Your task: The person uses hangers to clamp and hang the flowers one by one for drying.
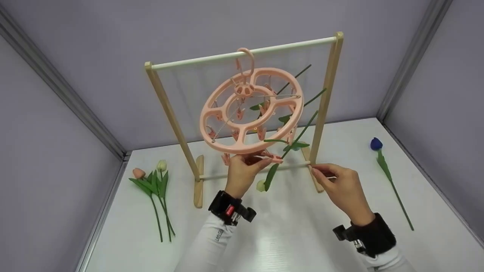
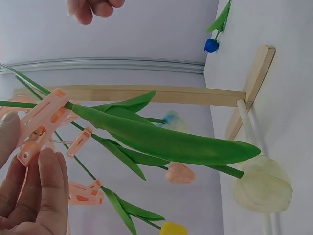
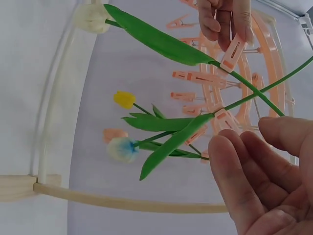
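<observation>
A round pink clip hanger (image 1: 287, 101) hangs tilted by its hook, with several clips around it. My left hand (image 1: 244, 173) pinches one pink clip (image 2: 44, 122) below the ring's near edge. That clip grips the stem of a white tulip (image 2: 261, 183), whose bloom points downward. My right hand (image 1: 342, 189) is to the right of that tulip, thumb and fingers apart with nothing between them. Other clips hold a yellow tulip (image 3: 124, 99), a blue-and-white tulip (image 3: 122, 149) and a pink tulip (image 2: 180, 173), blooms down and stems crossing behind the ring.
The hanger's hook sits over the white bar (image 1: 200, 60) of a wooden rack (image 1: 166, 109). On the white table (image 1: 295, 226), a pink tulip (image 1: 138, 173) and a whitish tulip (image 1: 162, 165) lie at left. A blue tulip (image 1: 376, 143) lies at right. Grey walls enclose the table.
</observation>
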The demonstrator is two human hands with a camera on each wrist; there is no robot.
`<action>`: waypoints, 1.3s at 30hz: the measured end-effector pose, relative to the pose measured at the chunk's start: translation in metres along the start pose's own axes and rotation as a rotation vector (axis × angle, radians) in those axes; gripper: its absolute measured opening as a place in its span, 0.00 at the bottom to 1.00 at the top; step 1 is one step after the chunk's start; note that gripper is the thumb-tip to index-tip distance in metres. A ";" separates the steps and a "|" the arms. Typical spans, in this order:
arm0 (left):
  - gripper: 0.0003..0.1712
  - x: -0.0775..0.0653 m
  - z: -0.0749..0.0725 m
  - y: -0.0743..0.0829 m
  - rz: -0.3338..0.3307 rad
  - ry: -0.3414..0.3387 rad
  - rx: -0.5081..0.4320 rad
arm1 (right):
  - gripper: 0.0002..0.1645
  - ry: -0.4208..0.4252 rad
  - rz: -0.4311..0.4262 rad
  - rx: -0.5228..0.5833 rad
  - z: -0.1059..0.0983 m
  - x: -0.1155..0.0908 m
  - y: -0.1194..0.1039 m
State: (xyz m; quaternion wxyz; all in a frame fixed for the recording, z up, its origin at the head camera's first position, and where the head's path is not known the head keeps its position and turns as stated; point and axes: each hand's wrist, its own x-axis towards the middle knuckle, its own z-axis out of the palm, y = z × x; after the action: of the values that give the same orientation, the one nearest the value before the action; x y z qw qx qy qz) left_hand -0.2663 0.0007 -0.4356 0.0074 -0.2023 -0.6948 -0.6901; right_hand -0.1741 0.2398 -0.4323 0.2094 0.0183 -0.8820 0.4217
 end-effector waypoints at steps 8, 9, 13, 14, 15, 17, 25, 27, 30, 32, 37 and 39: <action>0.16 0.006 0.005 0.011 0.035 0.018 -0.068 | 0.12 0.011 0.029 -0.035 -0.016 -0.009 0.023; 0.17 0.007 0.006 0.011 0.035 0.021 -0.073 | 0.12 0.011 0.034 -0.034 -0.018 -0.009 0.026; 0.20 0.007 0.006 0.008 0.059 0.022 -0.091 | 0.13 0.024 0.040 -0.051 -0.028 -0.013 0.038; 0.19 0.007 0.006 0.007 0.064 0.021 -0.092 | 0.13 0.029 0.042 -0.060 -0.031 -0.013 0.041; 0.18 0.007 0.006 0.005 0.071 0.019 -0.099 | 0.13 0.035 0.048 -0.066 -0.035 -0.014 0.044; 0.15 0.008 0.005 0.000 0.080 0.017 -0.105 | 0.13 0.046 0.056 -0.096 -0.042 -0.016 0.052; 0.12 0.004 -0.002 -0.012 0.045 0.024 -0.065 | 0.16 0.067 0.116 -0.278 -0.077 -0.026 0.100; 0.12 0.002 -0.004 -0.012 0.026 0.036 -0.033 | 0.16 0.058 0.140 -0.310 -0.085 -0.029 0.114; 0.13 -0.001 -0.007 -0.011 -0.005 0.040 -0.017 | 0.17 0.038 0.181 -0.342 -0.096 -0.034 0.131; 0.14 -0.003 -0.008 -0.012 -0.012 0.041 -0.008 | 0.19 0.023 0.214 -0.353 -0.102 -0.038 0.138; 0.18 -0.008 -0.014 -0.015 -0.005 0.044 0.013 | 0.23 -0.007 0.279 -0.380 -0.112 -0.043 0.148; 0.22 -0.011 -0.018 -0.017 -0.011 0.043 0.017 | 0.23 -0.005 0.291 -0.387 -0.115 -0.045 0.150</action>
State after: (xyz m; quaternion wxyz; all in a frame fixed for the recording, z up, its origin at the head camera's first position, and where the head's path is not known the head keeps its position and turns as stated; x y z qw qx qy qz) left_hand -0.2658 -0.0186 -0.4540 0.0203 -0.1833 -0.7013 -0.6886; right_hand -0.1239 0.4163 -0.4966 0.1439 -0.1486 -0.9402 0.2706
